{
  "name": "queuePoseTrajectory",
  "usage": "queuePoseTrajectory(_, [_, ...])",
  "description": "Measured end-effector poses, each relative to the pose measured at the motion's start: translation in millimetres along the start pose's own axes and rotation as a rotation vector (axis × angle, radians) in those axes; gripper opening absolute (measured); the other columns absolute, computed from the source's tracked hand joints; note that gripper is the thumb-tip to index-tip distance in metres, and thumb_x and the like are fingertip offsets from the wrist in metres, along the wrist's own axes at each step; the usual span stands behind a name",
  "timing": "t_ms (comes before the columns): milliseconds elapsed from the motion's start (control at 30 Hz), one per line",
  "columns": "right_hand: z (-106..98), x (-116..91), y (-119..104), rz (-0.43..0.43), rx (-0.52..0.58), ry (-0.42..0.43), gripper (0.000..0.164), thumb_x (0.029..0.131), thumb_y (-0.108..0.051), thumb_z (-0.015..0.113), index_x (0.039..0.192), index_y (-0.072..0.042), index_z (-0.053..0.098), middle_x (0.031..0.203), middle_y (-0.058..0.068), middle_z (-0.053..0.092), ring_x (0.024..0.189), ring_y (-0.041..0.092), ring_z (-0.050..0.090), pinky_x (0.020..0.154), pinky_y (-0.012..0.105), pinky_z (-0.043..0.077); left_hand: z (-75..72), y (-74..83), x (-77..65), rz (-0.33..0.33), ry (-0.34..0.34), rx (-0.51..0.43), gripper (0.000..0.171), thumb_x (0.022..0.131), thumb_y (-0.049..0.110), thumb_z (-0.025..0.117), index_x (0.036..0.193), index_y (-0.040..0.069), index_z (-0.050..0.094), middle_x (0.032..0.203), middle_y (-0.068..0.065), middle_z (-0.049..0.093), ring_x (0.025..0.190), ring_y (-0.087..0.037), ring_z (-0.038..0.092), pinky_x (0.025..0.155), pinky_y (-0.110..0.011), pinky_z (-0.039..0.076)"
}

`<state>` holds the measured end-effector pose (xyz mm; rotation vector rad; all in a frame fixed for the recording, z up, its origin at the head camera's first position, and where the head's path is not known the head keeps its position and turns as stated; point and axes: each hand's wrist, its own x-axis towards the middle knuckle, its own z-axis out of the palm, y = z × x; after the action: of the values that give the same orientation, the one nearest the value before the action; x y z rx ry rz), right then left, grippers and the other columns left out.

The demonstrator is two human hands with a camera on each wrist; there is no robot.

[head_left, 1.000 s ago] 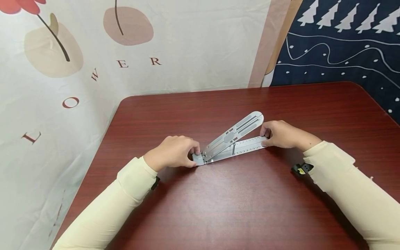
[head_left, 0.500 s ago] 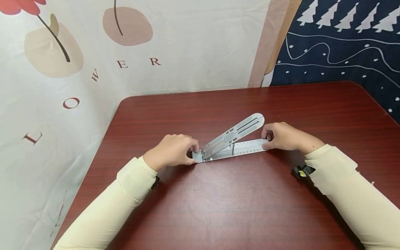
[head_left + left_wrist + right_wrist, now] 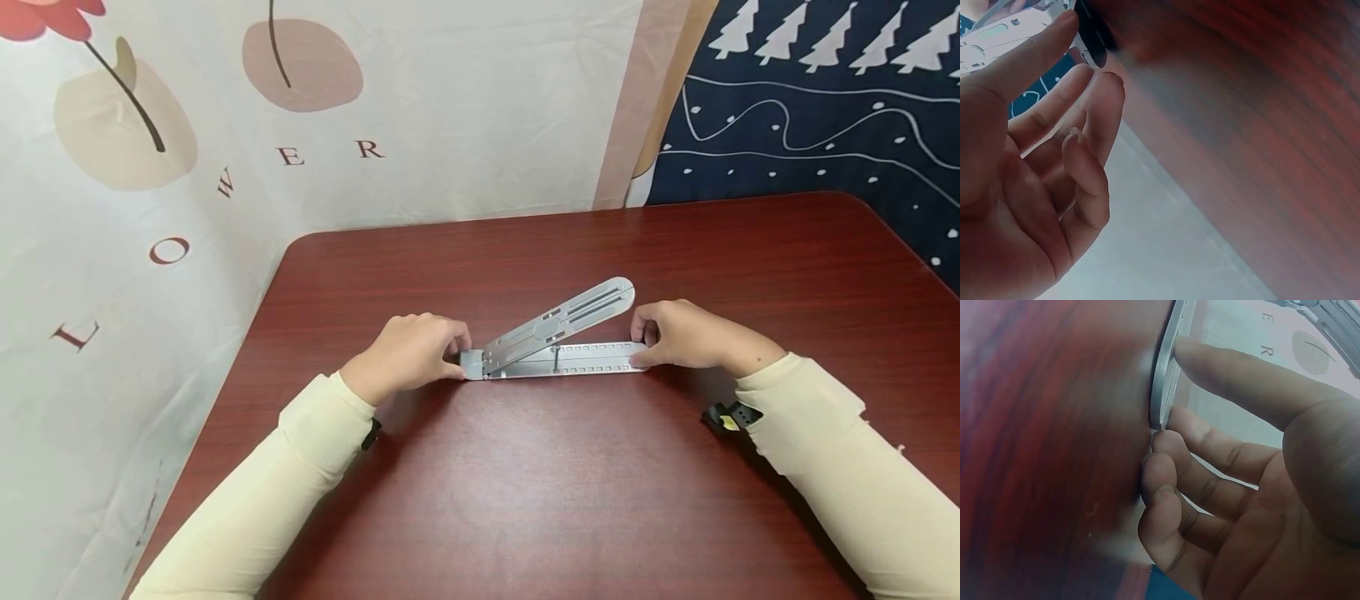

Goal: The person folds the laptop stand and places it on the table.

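Observation:
A grey folding stand (image 3: 592, 358) lies in the middle of the table in the head view. Its notched base runs left to right, and its slotted upper arm (image 3: 558, 319) tilts up from the hinge at the left, with a thin crossbar between them. My left hand (image 3: 408, 354) pinches the hinge end between thumb and fingers; in the left wrist view the thumb (image 3: 1035, 56) lies along that end. At the opposite end my right hand (image 3: 690, 335) grips the base's rounded tip. In the right wrist view the thumb (image 3: 1235, 375) presses on top, fingertips at the edge.
The reddish-brown wooden table (image 3: 525, 483) has rounded far corners. Behind it hang a pale printed cloth (image 3: 465, 100) and, at the right, a dark blue one (image 3: 810, 133) with white trees. Cuffed sleeves and a dark wrist strap (image 3: 731, 415) are in view.
The stand has turned slightly, its left end moving away and its right end coming nearer, so its base lies more level across the view. Both hands move with it; the upper arm appears lower.

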<state>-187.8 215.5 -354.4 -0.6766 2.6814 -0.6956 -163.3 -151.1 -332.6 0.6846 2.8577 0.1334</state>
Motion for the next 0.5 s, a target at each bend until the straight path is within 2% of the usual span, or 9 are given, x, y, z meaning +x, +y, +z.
queuePoseTrajectory(500, [3, -7, -5, 0.011, -0.001, -0.031, 0.027, 0.073, -0.02, 0.087, 0.081, -0.009, 0.063, 0.072, 0.001, 0.058, 0.065, 0.013, 0.05, 0.059, 0.027, 0.041, 3.9, -8.4, 13.4, -0.044, 0.065, -0.037, 0.025, 0.081, 0.03, 0.082, 0.103, 0.022, 0.074, 0.076, 0.017, 0.072, 0.084, -0.011, 0.07, 0.076, -0.045, 0.053])
